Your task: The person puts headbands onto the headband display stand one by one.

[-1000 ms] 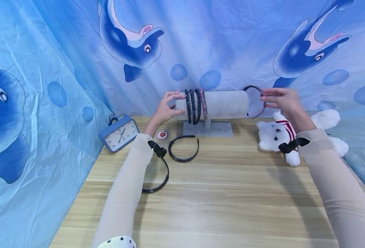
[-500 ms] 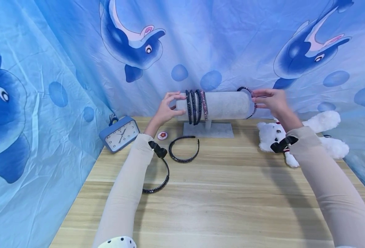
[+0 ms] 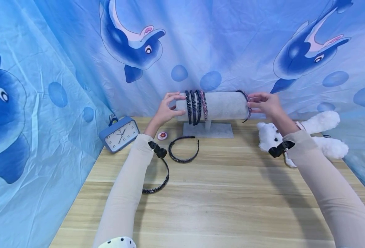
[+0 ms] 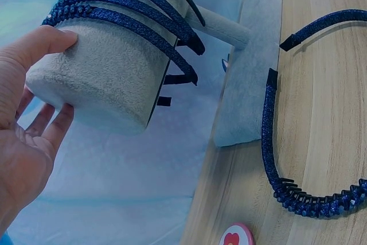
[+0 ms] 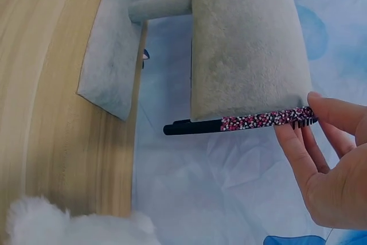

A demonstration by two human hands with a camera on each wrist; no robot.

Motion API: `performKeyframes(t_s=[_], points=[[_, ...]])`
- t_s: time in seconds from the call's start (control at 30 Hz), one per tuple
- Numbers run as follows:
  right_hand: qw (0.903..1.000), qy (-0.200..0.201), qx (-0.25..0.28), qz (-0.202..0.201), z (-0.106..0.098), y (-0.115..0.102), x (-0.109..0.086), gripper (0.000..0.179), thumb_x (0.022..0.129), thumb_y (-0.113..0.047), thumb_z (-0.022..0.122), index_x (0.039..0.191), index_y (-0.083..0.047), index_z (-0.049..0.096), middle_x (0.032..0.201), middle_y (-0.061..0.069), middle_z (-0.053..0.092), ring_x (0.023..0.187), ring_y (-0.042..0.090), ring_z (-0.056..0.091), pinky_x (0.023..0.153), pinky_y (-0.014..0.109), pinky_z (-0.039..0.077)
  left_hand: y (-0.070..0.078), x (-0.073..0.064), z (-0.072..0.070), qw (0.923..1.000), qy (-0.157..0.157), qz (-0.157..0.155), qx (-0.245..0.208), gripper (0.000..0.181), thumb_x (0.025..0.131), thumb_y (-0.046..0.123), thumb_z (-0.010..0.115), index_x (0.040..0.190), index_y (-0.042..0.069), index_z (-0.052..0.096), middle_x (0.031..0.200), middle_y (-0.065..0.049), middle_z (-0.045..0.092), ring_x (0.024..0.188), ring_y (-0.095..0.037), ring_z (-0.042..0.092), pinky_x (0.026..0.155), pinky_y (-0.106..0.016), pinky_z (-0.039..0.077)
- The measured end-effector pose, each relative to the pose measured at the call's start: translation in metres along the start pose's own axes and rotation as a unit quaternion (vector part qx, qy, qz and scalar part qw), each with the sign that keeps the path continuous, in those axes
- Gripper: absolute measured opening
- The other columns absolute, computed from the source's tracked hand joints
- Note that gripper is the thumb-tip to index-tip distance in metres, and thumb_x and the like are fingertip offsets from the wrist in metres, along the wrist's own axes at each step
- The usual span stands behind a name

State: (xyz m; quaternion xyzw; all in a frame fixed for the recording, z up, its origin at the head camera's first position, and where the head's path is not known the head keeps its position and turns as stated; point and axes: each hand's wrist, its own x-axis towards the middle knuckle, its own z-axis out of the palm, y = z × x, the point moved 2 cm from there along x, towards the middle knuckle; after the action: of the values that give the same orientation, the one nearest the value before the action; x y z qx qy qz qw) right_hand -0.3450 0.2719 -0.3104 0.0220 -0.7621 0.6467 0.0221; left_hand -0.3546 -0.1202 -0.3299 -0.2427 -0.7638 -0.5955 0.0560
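A pink headband (image 5: 252, 121) is pinched between the thumb and fingers of the right hand (image 3: 267, 104) at the right end of the grey roll (image 3: 224, 106). It is set close along the end edge, its dark tip reaching past the roll on the side toward the base (image 3: 221, 130); whether the end has been entered or is only met cannot be told. The roll's other end is gripped by the left hand (image 3: 164, 109), thumb laid on the surface and fingers bent beneath. Near that hand, three dark headbands (image 3: 188, 107) and another pink one (image 3: 204, 106) are already carried on the roll. Two loose headbands are left on the desk (image 3: 219, 193) — one (image 3: 184, 160) in front of the base, the other (image 3: 162, 186) partly hidden by the left sleeve (image 3: 123, 193). The step in hand is judged to be the fitting of the pinched headband over the free end. For the next move, its curve should be kept square to the roll and slid inward, both arms of the band eased round evenly — with the roll held steady from the left so that the stand is not tipped.
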Motion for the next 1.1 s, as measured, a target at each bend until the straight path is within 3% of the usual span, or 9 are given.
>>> performKeyframes(t_s=[0.53,0.73,0.9,1.0,1.1], points=[[0.9983,0.0,-0.052,-0.029,0.006,0.001,-0.008,0.04,0.091,-0.002,0.073,0.129,0.001,0.062,0.089,-0.007,0.066,0.079,0.004,0.069,0.075,0.022,0.065,-0.001,0.0,-0.001,1.0,0.0,-0.004,0.008,0.055,0.078,-0.005,0.079,0.13,-0.004,0.061,0.159,-0.019,0.032,0.148,-0.032,0.03,0.123,-0.055,0.037],[0.9987,-0.03,-0.039,-0.013,-0.001,-0.003,-0.005,0.037,0.092,-0.002,0.072,0.128,-0.006,0.065,0.092,-0.007,0.067,0.082,0.003,0.07,0.076,0.026,0.066,0.0,0.0,-0.001,1.0,0.0,0.0,0.004,0.055,0.079,-0.006,0.079,0.13,-0.005,0.061,0.158,-0.02,0.031,0.148,-0.032,0.03,0.123,-0.056,0.036],[0.9979,-0.058,-0.027,-0.006,-0.01,-0.011,0.003,0.03,0.094,0.002,0.068,0.118,-0.015,0.07,0.095,-0.006,0.071,0.086,0.005,0.072,0.078,0.025,0.066,0.0,0.0,-0.001,1.0,0.001,0.002,0.006,0.055,0.079,-0.006,0.079,0.13,-0.005,0.061,0.158,-0.02,0.032,0.148,-0.033,0.03,0.122,-0.056,0.037],[0.9963,-0.07,-0.047,-0.012,-0.015,-0.017,0.01,0.033,0.092,0.004,0.069,0.116,-0.019,0.071,0.099,-0.007,0.073,0.088,0.004,0.072,0.079,0.023,0.065,-0.001,0.0,-0.001,1.0,0.001,0.003,0.008,0.055,0.079,-0.006,0.079,0.131,-0.005,0.061,0.158,-0.02,0.032,0.148,-0.032,0.03,0.122,-0.056,0.037],[0.9887,-0.093,-0.115,-0.023,-0.019,-0.021,0.017,0.042,0.093,0.001,0.07,0.131,-0.015,0.067,0.116,-0.005,0.073,0.1,0.004,0.07,0.087,0.022,0.063,-0.001,-0.001,0.0,1.0,0.0,0.002,0.01,0.055,0.079,-0.006,0.078,0.131,-0.005,0.061,0.157,-0.02,0.032,0.149,-0.031,0.03,0.122,-0.055,0.038]])
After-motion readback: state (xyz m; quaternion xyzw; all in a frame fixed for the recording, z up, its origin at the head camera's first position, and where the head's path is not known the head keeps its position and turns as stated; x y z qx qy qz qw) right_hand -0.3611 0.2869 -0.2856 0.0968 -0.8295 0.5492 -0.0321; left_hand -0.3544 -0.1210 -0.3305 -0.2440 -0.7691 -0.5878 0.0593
